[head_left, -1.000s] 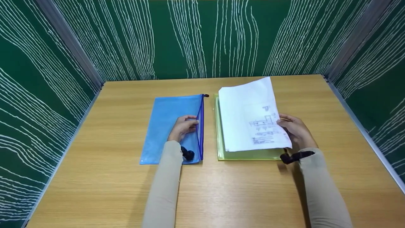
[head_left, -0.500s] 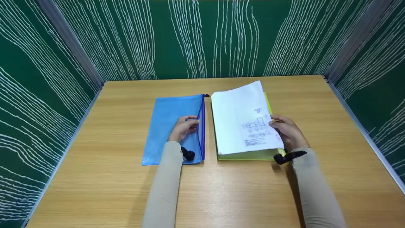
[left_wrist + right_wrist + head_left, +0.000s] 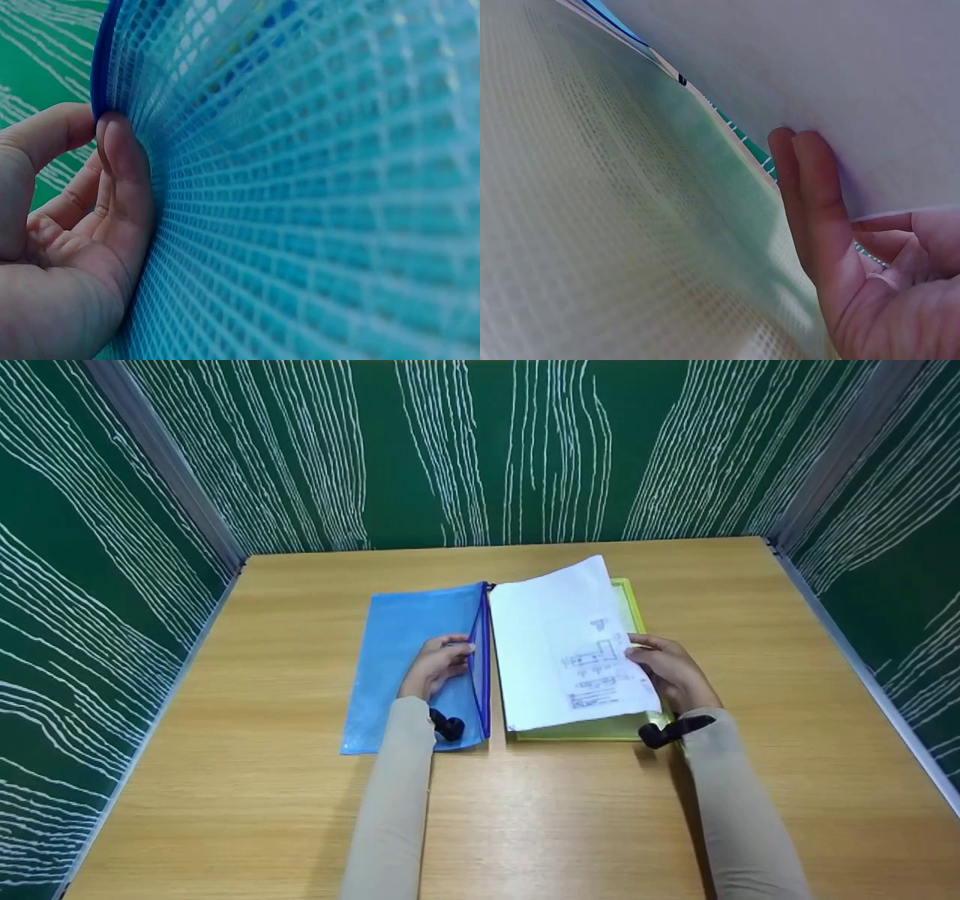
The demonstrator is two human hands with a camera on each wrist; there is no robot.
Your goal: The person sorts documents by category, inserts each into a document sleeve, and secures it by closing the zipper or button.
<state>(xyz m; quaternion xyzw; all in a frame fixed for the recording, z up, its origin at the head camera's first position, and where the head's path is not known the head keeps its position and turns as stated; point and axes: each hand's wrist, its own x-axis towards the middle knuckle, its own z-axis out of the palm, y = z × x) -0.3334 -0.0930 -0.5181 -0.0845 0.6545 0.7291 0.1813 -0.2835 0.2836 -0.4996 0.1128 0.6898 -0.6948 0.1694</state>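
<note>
A blue mesh zip pouch (image 3: 405, 622) lies on the left of the table. My left hand (image 3: 436, 666) pinches the upper layer of its purple-edged opening between thumb and fingers, so the mouth gapes toward the right; the left wrist view shows the lifted mesh (image 3: 315, 210) close up. In my right hand (image 3: 679, 671) is a white sheet of paper (image 3: 551, 652) with printed drawings, pinched at its right edge. The paper is raised above a yellow-green mesh pouch (image 3: 585, 731), its left edge close to the blue pouch's mouth. Right fingers (image 3: 821, 187) lie under the sheet.
The wooden table (image 3: 255, 675) carries both pouches side by side. Green panels (image 3: 510, 457) with white wavy lines stand at the back and both sides, with grey posts (image 3: 165, 457) at the corners. A black strap device sits on each wrist.
My right hand has carried the paper leftward, from over the yellow-green pouch to beside the blue one. The blue pouch's mouth has widened and shifted slightly right; my left hand keeps its pinch.
</note>
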